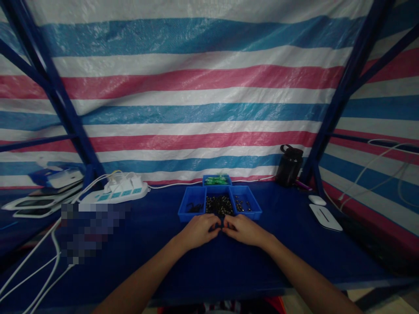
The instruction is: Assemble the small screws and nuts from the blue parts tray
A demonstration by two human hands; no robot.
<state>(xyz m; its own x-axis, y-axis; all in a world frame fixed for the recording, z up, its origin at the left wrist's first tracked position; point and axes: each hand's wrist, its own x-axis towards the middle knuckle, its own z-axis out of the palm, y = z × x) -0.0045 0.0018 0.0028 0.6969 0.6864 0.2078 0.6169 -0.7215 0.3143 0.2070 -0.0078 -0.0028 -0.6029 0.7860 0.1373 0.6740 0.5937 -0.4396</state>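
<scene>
Resting on the blue table (229,266), the left hand (198,230) and right hand (244,230) meet fingertip to fingertip just in front of the middle blue tray (218,205). Fingers of both are curled together over something too small and dark to make out, so I cannot tell whether either pinches a part. That tray holds a heap of small dark parts (219,204) and sits toward the far edge, midway along it. Touching it are the left tray (192,204) with a few dark pieces, the right tray (245,203) with scattered ones, and a rear tray (216,179) of green pieces.

Bare cloth runs from the hands to the near edge, open on both sides of the forearms. A white power strip (114,194) and its cables crowd the far left corner; a dark bottle (289,165) stands at the far right corner, with two white devices (324,213) along the right edge.
</scene>
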